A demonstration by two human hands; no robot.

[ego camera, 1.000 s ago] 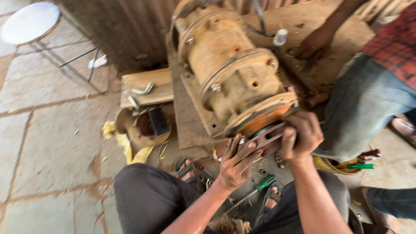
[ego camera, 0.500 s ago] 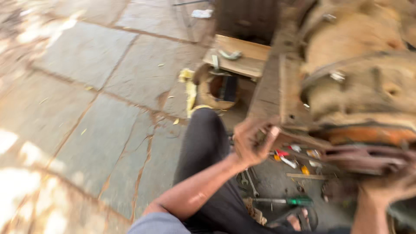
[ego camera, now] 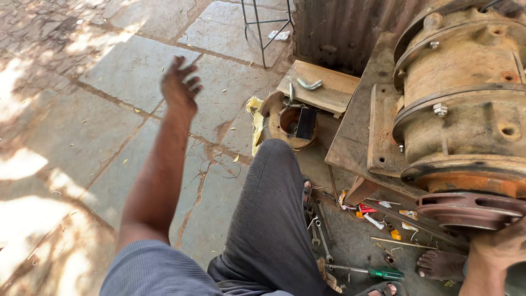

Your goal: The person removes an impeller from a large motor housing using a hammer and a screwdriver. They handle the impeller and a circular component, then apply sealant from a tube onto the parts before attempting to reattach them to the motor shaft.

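— Where's the impeller?
— The reddish impeller disc (ego camera: pixel 472 210) sits at the rusty pump's (ego camera: pixel 466 104) front end; my right hand (ego camera: pixel 501 246) grips its lower rim.
— And the left?
— My left hand (ego camera: pixel 179 83) is raised over the stone floor (ego camera: pixel 98 126), fingers spread, holding nothing.

Rust-brown pump housing (ego camera: pixel 466 109), reddish impeller (ego camera: pixel 471 208), green-handled screwdriver (ego camera: pixel 378 272)

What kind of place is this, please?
Probably an open-air repair workshop on stone paving. A large rusty pump or motor housing sits on a metal base, spanners and a green-handled screwdriver lie on the ground, and the right hand touches the reddish disc.
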